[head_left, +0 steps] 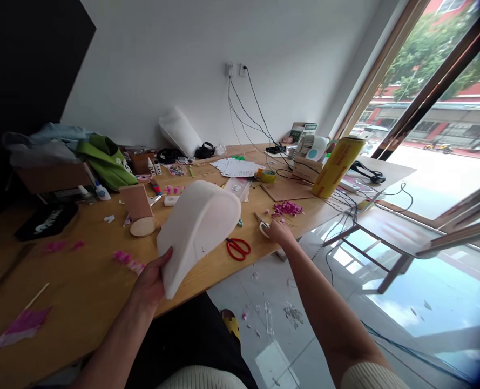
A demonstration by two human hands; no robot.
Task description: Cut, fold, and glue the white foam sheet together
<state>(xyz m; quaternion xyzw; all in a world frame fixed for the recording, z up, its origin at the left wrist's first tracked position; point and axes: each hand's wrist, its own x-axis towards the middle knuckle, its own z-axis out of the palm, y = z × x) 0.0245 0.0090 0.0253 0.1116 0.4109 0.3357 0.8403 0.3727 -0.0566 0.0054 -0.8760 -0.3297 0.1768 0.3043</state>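
Observation:
My left hand (153,281) grips the lower edge of a white foam-like sheet (185,227), bent over into a rounded teardrop loop and held tilted above the table's front edge. The thumb lies along its outer face. To the right, my right hand (280,232) is at the tabletop, its fingers closed at the handles of a pair of scissors (263,227) whose blades point away to the left. Part of the handles is hidden by the fingers. Red-handled pliers or snips (238,249) lie between the two hands. A pile of magenta petals (287,209) is just beyond my right hand.
Across the wooden table (81,302) are a yellow roll (339,167), papers (237,166), a wooden disc (143,227), glue bottles (102,191) and pink petals (128,261). Cables (256,119) hang from the wall. A wooden chair (389,232) stands at the right.

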